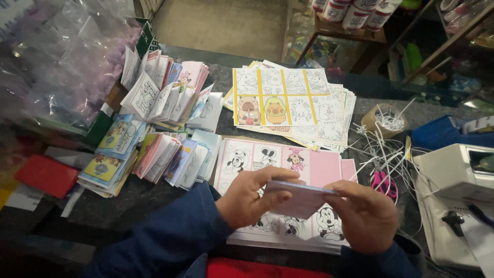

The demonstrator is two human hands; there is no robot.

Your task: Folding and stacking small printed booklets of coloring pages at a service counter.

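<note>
Both hands hold a small folded stack of pale paper sheets (298, 200) just above the table. My left hand (252, 198) grips its left end, with a ring on one finger. My right hand (363, 216) pinches the right end. Under the hands lies a pile of pink sheets with cartoon mouse drawings (267, 154). Beyond it lies a pile of yellow-bordered sheets with animal drawings (288, 98). Blue sleeves cover both forearms.
Several small folded colouring booklets (159, 123) are heaped at the left. A red pad (46, 175) lies at the far left, clear plastic bags (62, 56) behind it. White ties, a tape roll (383, 121), pink scissors (383, 183) and a white machine (458, 195) are on the right.
</note>
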